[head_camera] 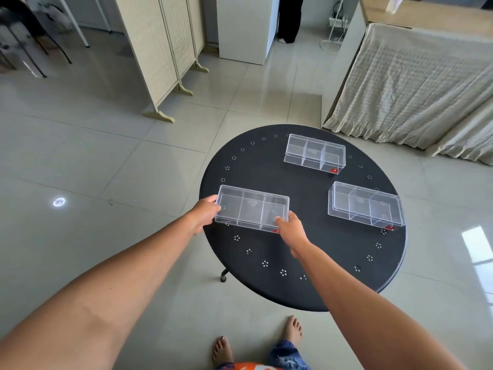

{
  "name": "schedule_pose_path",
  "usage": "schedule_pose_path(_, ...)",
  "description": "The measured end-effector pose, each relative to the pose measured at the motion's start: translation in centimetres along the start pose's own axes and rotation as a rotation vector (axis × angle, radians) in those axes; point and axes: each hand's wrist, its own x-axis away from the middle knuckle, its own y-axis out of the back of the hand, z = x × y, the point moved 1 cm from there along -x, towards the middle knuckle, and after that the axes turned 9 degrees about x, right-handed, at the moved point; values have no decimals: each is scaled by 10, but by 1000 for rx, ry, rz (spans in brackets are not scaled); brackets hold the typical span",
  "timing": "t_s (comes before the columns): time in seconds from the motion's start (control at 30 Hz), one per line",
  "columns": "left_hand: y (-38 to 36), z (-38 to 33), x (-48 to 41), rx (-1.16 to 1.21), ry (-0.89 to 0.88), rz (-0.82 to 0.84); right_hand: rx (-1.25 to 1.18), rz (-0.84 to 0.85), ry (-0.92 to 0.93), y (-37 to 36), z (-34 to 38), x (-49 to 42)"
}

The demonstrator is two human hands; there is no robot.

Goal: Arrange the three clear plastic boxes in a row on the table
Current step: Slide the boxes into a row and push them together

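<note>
Three clear plastic boxes, each split into three compartments, lie on a round black table point(320, 263). The left box point(252, 208) sits at the table's left edge. My left hand point(204, 213) grips its left end and my right hand point(290, 231) grips its near right corner. A second box point(314, 153) rests at the far side of the table. The third box point(365, 204) lies at the right, with a red label at its near corner. Neither of these two is touched.
The table stands on a pale tiled floor. A woven folding screen point(165, 49) stands at the far left, a cloth-covered piece of furniture point(413, 84) at the far right. A person's dark-trousered legs point(289, 20) are at the back. My bare feet point(292, 329) are below.
</note>
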Motion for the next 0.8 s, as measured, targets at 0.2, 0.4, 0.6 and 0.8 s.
schedule_pose_path(0.2, 14, 16, -4, -10, 8, 12, -11, 2, -1, -10, 3, 12)
schedule_pose_path(0.4, 14, 25, -2, -26, 0, 38, 1, -8, -35, -18, -10, 9)
schedule_pose_path(0.6, 11, 20, -5, -81, -28, -37, 30, -27, -38, -14, -4, 11)
schedule_pose_path(0.8, -3, -13, -2, -413, -249, -231, 32, -191, -68, 20, 2, 7)
